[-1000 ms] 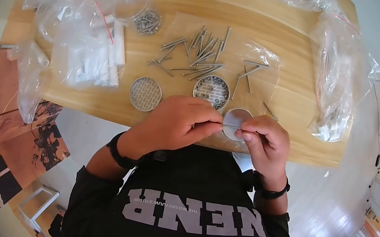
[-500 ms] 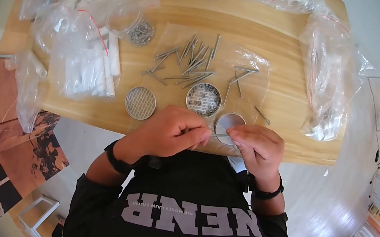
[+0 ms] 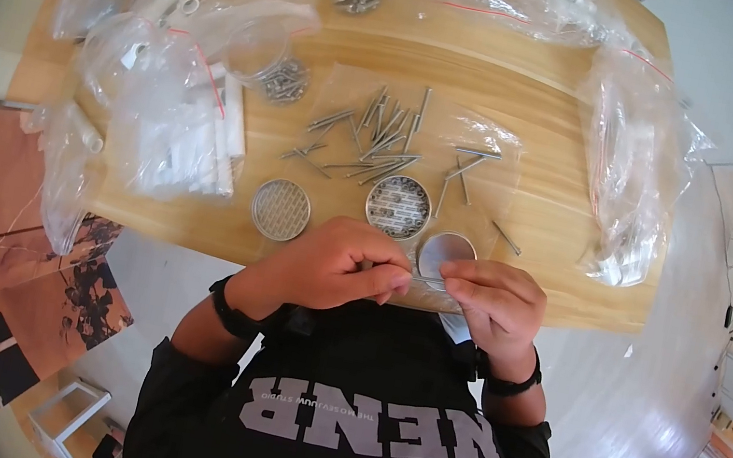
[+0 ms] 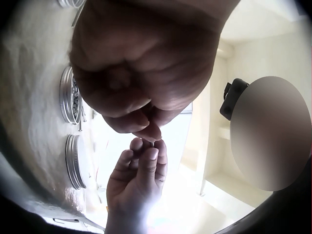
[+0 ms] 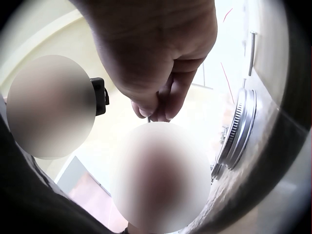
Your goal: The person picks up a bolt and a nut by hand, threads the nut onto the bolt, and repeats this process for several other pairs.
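In the head view a thin metal bolt [image 3: 429,280] spans the gap between the two hands, just in front of the table's near edge. My left hand [image 3: 342,269] pinches one end between thumb and curled fingers, which hide that end. The fingertips of my right hand [image 3: 498,303] pinch the other end. Both hands' fingertips nearly meet in the left wrist view. Right behind the hands stand a round tin [image 3: 430,209] of small nuts and a plain shiny round tin [image 3: 446,255]. A tin with a patterned base [image 3: 281,210] lies beyond the left hand.
Several long bolts [image 3: 385,149] lie scattered on a clear plastic sheet, with a single bolt [image 3: 506,238] to the right. Plastic bags of white tubes [image 3: 178,132] fill the left side, and more bags [image 3: 626,177] the right. Small metal fittings [image 3: 285,80] sit in clear containers behind.
Both hands have shifted slightly toward the body, still pinching the bolt between them. The left fingers have curled further round their end. The head view has moved a little.
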Demonstrator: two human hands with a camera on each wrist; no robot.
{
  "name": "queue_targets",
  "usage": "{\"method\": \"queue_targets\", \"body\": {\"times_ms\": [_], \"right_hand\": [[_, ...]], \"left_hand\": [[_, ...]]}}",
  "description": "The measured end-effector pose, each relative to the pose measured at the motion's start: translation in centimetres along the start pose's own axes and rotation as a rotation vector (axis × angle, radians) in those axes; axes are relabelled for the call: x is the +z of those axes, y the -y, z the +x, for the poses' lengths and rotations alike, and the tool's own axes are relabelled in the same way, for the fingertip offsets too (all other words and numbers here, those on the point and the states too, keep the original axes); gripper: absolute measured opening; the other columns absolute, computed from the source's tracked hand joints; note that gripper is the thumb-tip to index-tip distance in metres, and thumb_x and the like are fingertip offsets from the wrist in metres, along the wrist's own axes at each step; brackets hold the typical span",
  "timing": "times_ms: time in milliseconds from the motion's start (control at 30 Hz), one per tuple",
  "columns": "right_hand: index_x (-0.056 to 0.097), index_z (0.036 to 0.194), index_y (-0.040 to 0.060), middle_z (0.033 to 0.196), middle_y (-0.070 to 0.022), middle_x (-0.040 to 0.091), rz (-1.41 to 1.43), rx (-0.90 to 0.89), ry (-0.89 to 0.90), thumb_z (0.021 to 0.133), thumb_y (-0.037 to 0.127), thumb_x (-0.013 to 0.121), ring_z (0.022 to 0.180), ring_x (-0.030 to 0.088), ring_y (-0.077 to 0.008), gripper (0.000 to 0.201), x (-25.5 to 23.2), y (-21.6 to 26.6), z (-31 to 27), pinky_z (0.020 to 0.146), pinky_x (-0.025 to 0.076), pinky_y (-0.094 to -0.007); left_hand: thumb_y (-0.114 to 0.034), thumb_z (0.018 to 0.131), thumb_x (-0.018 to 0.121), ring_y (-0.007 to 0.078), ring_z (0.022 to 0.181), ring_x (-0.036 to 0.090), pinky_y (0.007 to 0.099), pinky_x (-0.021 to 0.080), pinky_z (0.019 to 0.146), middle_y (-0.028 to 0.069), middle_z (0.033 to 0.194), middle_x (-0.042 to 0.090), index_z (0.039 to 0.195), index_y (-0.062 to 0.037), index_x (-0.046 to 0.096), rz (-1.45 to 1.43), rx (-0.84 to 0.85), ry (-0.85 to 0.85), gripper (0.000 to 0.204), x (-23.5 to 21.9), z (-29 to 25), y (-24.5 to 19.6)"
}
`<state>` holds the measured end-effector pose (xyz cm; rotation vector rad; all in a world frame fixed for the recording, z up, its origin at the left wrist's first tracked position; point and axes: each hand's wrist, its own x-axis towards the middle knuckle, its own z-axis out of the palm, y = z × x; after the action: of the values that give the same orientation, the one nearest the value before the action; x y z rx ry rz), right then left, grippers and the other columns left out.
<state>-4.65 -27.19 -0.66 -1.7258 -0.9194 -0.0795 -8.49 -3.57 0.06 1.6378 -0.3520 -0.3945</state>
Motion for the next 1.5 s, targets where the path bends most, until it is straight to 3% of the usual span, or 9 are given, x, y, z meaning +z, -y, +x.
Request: {"method": "queue_targets", "body": {"times_ms": [267,533,733,1000,1067,1167,1333,1433,1500], "right_hand": [[0.073,0.087,0.0059,0.090,-0.0089,0.073,0.024,-0.089,-0.034,0.074,0.002,0.078,0.076,0.071,-0.0219,0.015,0.1,-0.1,-0.4,0.064,0.056,-0.0298],[0.072,0.085,0.0048,0.089,-0.0097,0.073,0.053,-0.103,-0.038,0.074,0.001,0.078,0.077,0.071,-0.0222,0.013,0.1,-0.2,-0.8,0.065,0.056,-0.0300],[0.070,0.085,0.0032,0.087,-0.0126,0.072,-0.090,0.088,-0.026,0.078,-0.002,0.074,0.077,0.071,-0.0236,0.010,-0.2,0.2,-1.0,0.067,0.056,-0.0301],[0.069,0.094,0.0003,0.089,-0.0142,0.072,0.115,0.313,-0.023,0.084,-0.008,0.066,0.080,0.071,-0.0203,0.014,0.2,-0.3,-1.5,0.070,0.056,-0.0286],[0.069,0.095,-0.0004,0.090,-0.0141,0.072,0.176,0.352,-0.031,0.084,-0.008,0.066,0.080,0.071,-0.0198,0.013,0.4,-0.1,-1.4,0.070,0.056,-0.0281],[0.068,0.096,-0.0014,0.092,-0.0141,0.072,0.281,0.445,-0.049,0.086,-0.008,0.065,0.081,0.071,-0.0195,0.013,0.8,0.1,-1.4,0.071,0.056,-0.0274],[0.068,0.097,-0.0017,0.093,-0.0146,0.072,0.352,0.534,-0.063,0.086,-0.009,0.064,0.083,0.071,-0.0204,0.013,1.1,0.3,-1.7,0.073,0.056,-0.0272],[0.069,0.097,-0.0005,0.093,-0.0138,0.072,0.336,0.507,-0.049,0.085,-0.008,0.066,0.084,0.071,-0.0198,0.014,1.2,0.4,-1.4,0.073,0.056,-0.0270],[0.070,0.096,0.0009,0.092,-0.0120,0.073,0.176,0.380,-0.024,0.083,-0.007,0.068,0.083,0.071,-0.0203,0.016,1.2,0.4,-1.2,0.072,0.055,-0.0274]], "left_hand": [[-0.013,0.095,0.057,0.0140,0.060,0.061,0.0271,0.044,0.055,0.0056,0.068,0.062,0.084,-0.0003,0.065,-0.150,-0.030,0.095,0.019,0.1,0.1,0.0],[-0.014,0.094,0.060,0.0130,0.058,0.060,0.0266,0.044,0.054,0.0044,0.070,0.063,0.087,-0.0003,0.065,-0.142,-0.018,0.072,0.017,0.4,0.2,0.3],[-0.016,0.086,0.071,0.0150,0.057,0.060,0.0274,0.044,0.052,0.0051,0.071,0.063,0.088,-0.0048,0.067,0.065,0.039,-0.107,0.012,0.7,0.2,0.5],[-0.015,0.079,0.078,0.0184,0.060,0.061,0.0302,0.046,0.053,0.0021,0.079,0.064,0.091,-0.0102,0.068,0.313,0.128,-0.213,0.017,1.1,0.1,1.0],[-0.016,0.075,0.080,0.0191,0.063,0.062,0.0306,0.048,0.053,-0.0004,0.082,0.065,0.091,-0.0136,0.068,0.528,0.409,-0.342,0.021,1.3,0.3,1.7],[-0.017,0.073,0.081,0.0208,0.065,0.063,0.0311,0.049,0.054,-0.0001,0.082,0.066,0.091,-0.0132,0.068,0.626,0.468,-0.356,0.022,1.0,0.2,1.2],[-0.016,0.076,0.079,0.0219,0.064,0.063,0.0316,0.049,0.054,0.0026,0.078,0.066,0.088,-0.0097,0.067,0.656,0.458,-0.360,0.018,0.8,-0.2,0.9],[-0.014,0.080,0.076,0.0210,0.062,0.062,0.0312,0.047,0.052,0.0040,0.074,0.065,0.086,-0.0075,0.067,0.560,0.375,-0.365,0.012,1.1,0.0,1.0],[-0.012,0.083,0.073,0.0200,0.060,0.062,0.0307,0.046,0.051,0.0046,0.071,0.065,0.084,-0.0065,0.066,0.494,0.324,-0.357,0.009,1.1,0.0,0.8]]}}
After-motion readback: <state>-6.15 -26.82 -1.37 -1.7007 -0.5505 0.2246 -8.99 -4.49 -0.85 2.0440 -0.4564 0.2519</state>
